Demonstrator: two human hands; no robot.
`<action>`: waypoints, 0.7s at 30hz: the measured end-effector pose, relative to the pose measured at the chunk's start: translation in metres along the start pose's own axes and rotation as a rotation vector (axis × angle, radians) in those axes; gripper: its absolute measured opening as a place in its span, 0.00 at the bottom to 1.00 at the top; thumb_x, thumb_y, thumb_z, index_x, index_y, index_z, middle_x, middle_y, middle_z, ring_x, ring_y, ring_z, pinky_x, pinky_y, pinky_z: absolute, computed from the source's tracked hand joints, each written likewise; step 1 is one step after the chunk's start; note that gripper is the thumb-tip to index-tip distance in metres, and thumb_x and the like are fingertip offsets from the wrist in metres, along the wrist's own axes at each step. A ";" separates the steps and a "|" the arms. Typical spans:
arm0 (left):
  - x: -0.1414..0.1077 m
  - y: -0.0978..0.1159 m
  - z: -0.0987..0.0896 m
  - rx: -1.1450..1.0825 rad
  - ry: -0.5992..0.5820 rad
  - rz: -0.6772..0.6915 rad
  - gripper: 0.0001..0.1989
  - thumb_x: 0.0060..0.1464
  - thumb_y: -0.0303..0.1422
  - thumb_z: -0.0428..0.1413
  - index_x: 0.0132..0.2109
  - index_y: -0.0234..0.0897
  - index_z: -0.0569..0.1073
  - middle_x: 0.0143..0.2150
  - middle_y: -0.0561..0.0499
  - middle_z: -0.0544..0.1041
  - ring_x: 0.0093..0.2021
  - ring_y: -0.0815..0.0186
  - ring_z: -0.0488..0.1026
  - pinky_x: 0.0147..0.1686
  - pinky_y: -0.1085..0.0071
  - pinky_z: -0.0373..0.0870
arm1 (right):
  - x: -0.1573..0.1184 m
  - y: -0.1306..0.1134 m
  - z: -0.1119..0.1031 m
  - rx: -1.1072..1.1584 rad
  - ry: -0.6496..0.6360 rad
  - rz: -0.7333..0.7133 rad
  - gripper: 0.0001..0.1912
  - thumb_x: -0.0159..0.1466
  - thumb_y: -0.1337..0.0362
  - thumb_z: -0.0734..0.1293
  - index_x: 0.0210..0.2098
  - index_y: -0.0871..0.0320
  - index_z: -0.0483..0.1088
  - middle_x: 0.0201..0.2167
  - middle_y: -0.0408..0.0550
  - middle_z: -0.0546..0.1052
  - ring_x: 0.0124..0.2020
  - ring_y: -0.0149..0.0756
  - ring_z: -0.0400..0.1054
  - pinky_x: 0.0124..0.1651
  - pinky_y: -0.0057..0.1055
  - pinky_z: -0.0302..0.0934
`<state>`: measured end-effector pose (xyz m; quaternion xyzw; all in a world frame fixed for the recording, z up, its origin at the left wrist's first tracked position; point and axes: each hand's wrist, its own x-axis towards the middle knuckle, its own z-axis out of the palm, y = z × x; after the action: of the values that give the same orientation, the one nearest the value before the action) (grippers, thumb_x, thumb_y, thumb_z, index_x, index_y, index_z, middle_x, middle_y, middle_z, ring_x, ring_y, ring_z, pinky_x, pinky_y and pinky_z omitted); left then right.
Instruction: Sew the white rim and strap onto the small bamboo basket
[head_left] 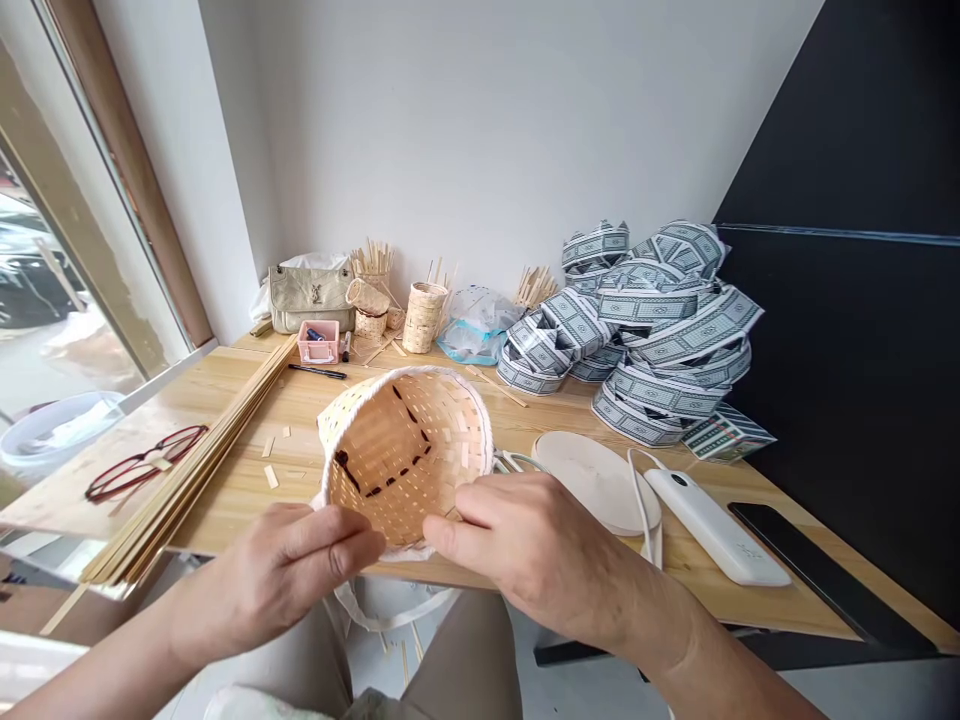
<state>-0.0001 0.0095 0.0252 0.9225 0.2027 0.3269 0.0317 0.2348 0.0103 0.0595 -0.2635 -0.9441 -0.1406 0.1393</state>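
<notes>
- Wooden desk (pixel 255 500)
- Nine o'clock: red-framed glasses (pixel 118 483), bundled thin strips (pixel 202 440)
- Eleven: beige handbag (pixel 300 297)
- Twelve: woven cylinder (pixel 424 322)
- Two: patterned loops (pixel 679 352)
- Four: white power bank (pixel 716 525)

1 pair of red glasses (pixel 146 460) lies at the left of the table (pixel 292 405). Behind, a beige handbag (pixel 300 293) stands against 1 pink box (pixel 319 346), a black pen (pixel 317 371) in front. Gray patterned bands (pixel 660 305) are piled at the back right; nearer lies a white power bank (pixel 716 525) with a cable (pixel 640 495).
</notes>
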 end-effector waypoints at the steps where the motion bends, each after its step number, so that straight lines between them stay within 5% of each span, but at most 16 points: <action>1: 0.000 -0.001 0.001 0.003 0.000 0.006 0.12 0.61 0.24 0.41 0.45 0.34 0.67 0.34 0.48 0.74 0.28 0.72 0.71 0.26 0.79 0.66 | 0.000 0.000 0.000 0.004 -0.012 0.000 0.10 0.62 0.70 0.57 0.26 0.56 0.65 0.19 0.39 0.59 0.20 0.28 0.49 0.23 0.27 0.39; 5: 0.002 -0.004 0.004 -0.079 -0.036 0.000 0.13 0.58 0.22 0.44 0.48 0.33 0.67 0.34 0.47 0.72 0.30 0.70 0.71 0.27 0.78 0.67 | 0.003 0.006 -0.003 0.078 -0.088 -0.009 0.10 0.62 0.70 0.57 0.26 0.57 0.65 0.20 0.39 0.61 0.20 0.27 0.50 0.23 0.26 0.40; 9: 0.013 -0.006 0.004 -0.363 -0.161 -0.174 0.12 0.59 0.26 0.45 0.43 0.36 0.72 0.32 0.50 0.69 0.30 0.70 0.70 0.29 0.77 0.69 | 0.004 0.015 -0.002 0.262 -0.136 -0.004 0.12 0.62 0.70 0.56 0.28 0.57 0.69 0.19 0.39 0.62 0.20 0.26 0.53 0.23 0.24 0.43; 14: 0.025 -0.010 0.002 -0.800 -0.293 -0.438 0.12 0.58 0.34 0.47 0.39 0.34 0.74 0.32 0.52 0.64 0.26 0.74 0.70 0.27 0.78 0.70 | 0.002 0.021 0.006 0.547 -0.083 0.019 0.13 0.63 0.72 0.57 0.35 0.60 0.72 0.21 0.41 0.68 0.23 0.25 0.60 0.27 0.22 0.51; 21: 0.030 -0.016 0.005 -1.033 -0.374 -0.503 0.13 0.55 0.39 0.51 0.37 0.34 0.74 0.31 0.53 0.64 0.26 0.72 0.71 0.26 0.75 0.69 | 0.003 0.022 0.012 0.730 -0.017 -0.007 0.10 0.61 0.72 0.60 0.33 0.65 0.74 0.20 0.43 0.70 0.21 0.23 0.61 0.25 0.19 0.53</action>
<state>0.0182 0.0363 0.0355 0.7535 0.2205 0.1980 0.5869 0.2414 0.0337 0.0536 -0.1943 -0.9341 0.2075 0.2159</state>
